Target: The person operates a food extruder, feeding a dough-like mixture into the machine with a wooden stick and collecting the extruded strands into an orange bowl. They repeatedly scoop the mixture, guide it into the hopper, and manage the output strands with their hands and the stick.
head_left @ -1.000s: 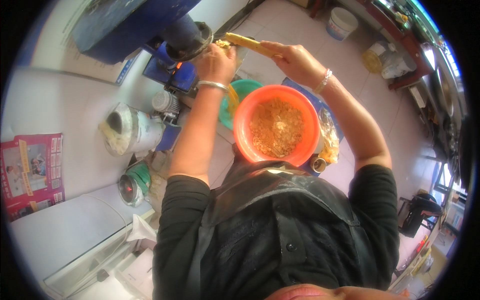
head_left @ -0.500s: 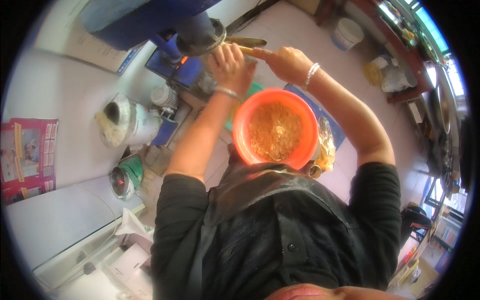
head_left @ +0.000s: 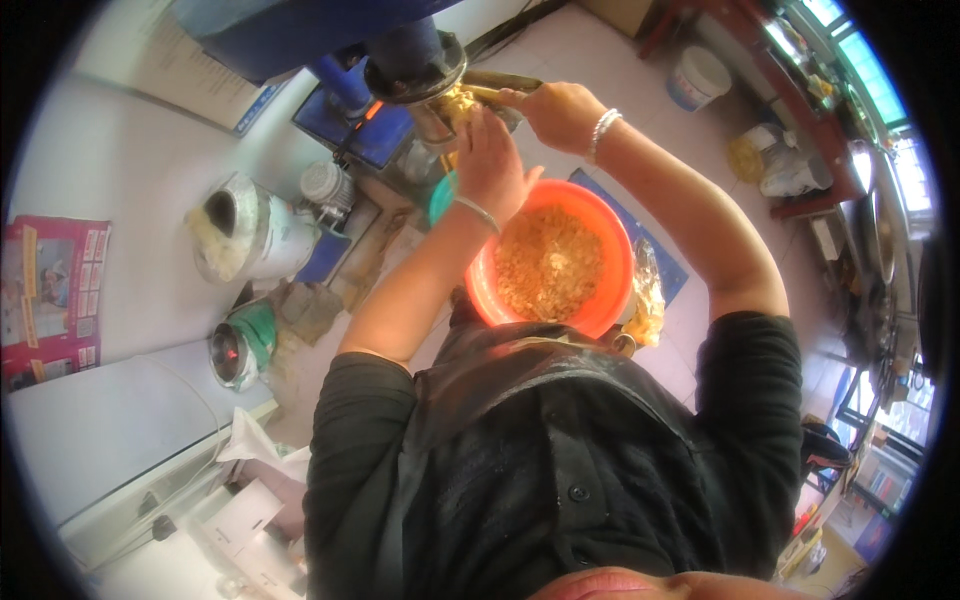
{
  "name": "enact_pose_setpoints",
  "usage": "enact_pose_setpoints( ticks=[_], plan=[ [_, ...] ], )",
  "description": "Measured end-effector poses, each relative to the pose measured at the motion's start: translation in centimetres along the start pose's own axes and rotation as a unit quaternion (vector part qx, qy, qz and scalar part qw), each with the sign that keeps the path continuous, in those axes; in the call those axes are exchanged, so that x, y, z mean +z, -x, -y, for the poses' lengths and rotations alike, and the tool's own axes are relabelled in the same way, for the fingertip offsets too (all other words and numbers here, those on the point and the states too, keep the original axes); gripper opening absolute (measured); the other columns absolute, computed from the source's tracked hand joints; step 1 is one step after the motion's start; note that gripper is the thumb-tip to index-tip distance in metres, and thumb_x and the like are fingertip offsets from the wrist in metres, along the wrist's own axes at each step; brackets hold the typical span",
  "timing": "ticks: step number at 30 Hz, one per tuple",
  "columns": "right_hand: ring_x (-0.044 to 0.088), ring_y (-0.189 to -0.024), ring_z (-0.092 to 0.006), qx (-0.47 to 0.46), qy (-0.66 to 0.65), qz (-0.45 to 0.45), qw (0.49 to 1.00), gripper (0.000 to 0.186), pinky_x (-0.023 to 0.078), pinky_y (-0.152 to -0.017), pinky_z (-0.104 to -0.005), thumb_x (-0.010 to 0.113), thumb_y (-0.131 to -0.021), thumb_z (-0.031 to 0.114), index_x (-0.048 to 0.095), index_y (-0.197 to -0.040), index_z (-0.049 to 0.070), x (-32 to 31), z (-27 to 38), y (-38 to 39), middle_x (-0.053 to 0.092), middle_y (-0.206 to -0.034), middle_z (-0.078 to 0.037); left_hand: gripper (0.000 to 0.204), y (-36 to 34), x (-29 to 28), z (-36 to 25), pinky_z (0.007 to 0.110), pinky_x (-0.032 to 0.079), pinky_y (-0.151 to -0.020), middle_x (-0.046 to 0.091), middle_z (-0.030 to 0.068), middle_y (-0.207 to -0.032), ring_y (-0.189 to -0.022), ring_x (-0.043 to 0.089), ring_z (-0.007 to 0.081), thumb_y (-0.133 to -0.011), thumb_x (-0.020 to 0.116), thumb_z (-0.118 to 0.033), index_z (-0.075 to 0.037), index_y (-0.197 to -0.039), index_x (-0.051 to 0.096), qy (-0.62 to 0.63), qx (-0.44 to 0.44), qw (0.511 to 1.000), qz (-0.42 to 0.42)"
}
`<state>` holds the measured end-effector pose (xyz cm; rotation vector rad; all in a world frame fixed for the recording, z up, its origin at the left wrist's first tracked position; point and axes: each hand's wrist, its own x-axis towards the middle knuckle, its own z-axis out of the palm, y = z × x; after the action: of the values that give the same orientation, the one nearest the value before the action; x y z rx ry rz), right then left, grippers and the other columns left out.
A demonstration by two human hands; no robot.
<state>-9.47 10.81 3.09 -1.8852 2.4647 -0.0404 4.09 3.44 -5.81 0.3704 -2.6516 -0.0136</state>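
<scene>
A blue machine [head_left: 400,50] stands at the far side, with a dark round metal head [head_left: 425,78]. Below that head, a lump of yellow crumbly material [head_left: 458,104] clings. My left hand [head_left: 492,168] reaches up to it with fingers stretched and thumb out; the fingertips touch the lump. To its right, my right hand [head_left: 560,118] is closed around a yellowish stick [head_left: 488,93], the index finger laid along it, its tip at the metal head. Just nearer than my hands is an orange bowl [head_left: 625,270] holding brownish-yellow flakes [head_left: 550,262].
A green container [head_left: 441,198] shows behind my left wrist. A motor [head_left: 327,184] and a white cylindrical machine [head_left: 240,240] stand at left. Beside the bowl lies a clear bag [head_left: 648,300]. A white bucket [head_left: 698,78] sits on the tiled floor at far right.
My left hand has come down and right from the metal head, and yellow material now shows there. My right hand has shifted slightly; it keeps the stick.
</scene>
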Motion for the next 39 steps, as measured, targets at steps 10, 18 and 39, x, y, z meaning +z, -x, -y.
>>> enact_pose_setpoints(
  ticks=[10, 18, 39],
  plan=[
    [0.068, -0.069, -0.0330, 0.010, -0.029, -0.077, 0.997, 0.052, 0.053, -0.059, -0.0442, 0.050, -0.089, 0.010, 0.052, -0.138, 0.026, 0.7, -1.7, 1.4, 0.068, -0.077, -0.016, 0.093, 2.2, -0.3, 0.5, 0.053, 0.025, -0.114, 0.035, 0.0346, -0.144, -0.137, 0.032, 0.0476, -0.077, 0.076, -0.038, 0.015, -0.138, 0.032, 0.062, 0.017, 0.998, -0.025],
    [0.070, -0.078, -0.0273, -0.062, 0.010, -0.027, 0.998, 0.042, 0.056, -0.063, -0.0401, 0.056, -0.089, 0.018, 0.058, -0.131, 0.013, -0.4, -0.9, 1.3, 0.070, -0.084, -0.010, 0.093, 1.3, -0.8, 0.5, 0.053, 0.028, -0.112, 0.033, 0.0321, -0.146, -0.135, 0.033, 0.0486, -0.079, 0.076, -0.035, 0.012, -0.141, 0.026, 0.010, 0.027, 1.000, 0.012],
    [0.063, -0.067, -0.0134, 0.278, -0.424, -0.125, 0.853, 0.034, 0.054, -0.065, -0.0305, 0.056, -0.099, 0.023, 0.062, -0.130, 0.012, 4.0, -1.6, 34.1, 0.071, -0.088, -0.007, 0.079, -1.2, 1.5, 5.4, 0.045, 0.041, -0.105, 0.053, 0.0297, -0.130, -0.126, 0.049, 0.0406, -0.085, 0.063, -0.053, 0.014, -0.125, 0.051, -0.186, 0.149, 0.971, -0.005]
  ],
)
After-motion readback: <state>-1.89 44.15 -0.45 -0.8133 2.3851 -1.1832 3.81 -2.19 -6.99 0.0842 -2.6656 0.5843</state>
